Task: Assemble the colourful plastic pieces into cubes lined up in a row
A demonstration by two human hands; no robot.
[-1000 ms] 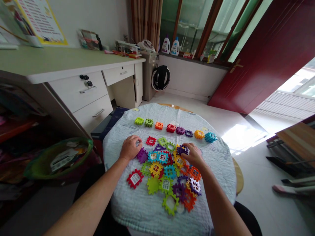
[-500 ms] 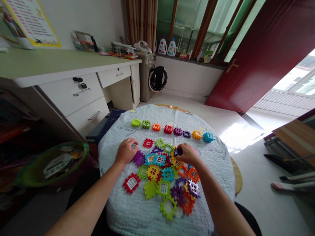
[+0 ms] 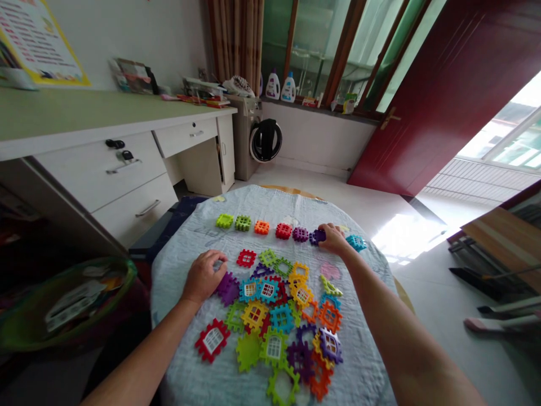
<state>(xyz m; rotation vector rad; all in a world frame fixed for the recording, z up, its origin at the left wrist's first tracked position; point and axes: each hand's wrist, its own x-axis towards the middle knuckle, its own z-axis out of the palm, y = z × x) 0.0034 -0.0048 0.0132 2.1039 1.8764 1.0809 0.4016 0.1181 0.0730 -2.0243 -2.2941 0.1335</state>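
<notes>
Right hand (image 3: 335,238), up from pile (image 3: 281,317) to far row (image 3: 262,227), fingers grasping flat square purple block (image 3: 316,236); left hand (image 3: 205,275) curled on worktop (image 3: 203,237), grip indeterminate.

Small washer (image 3: 256,141) against a white wall (image 3: 321,135); curtains (image 3: 236,39) above it, windows (image 3: 321,45) up to its right, red door (image 3: 443,96) farther right, sunlit floor (image 3: 406,237) before it.
</notes>
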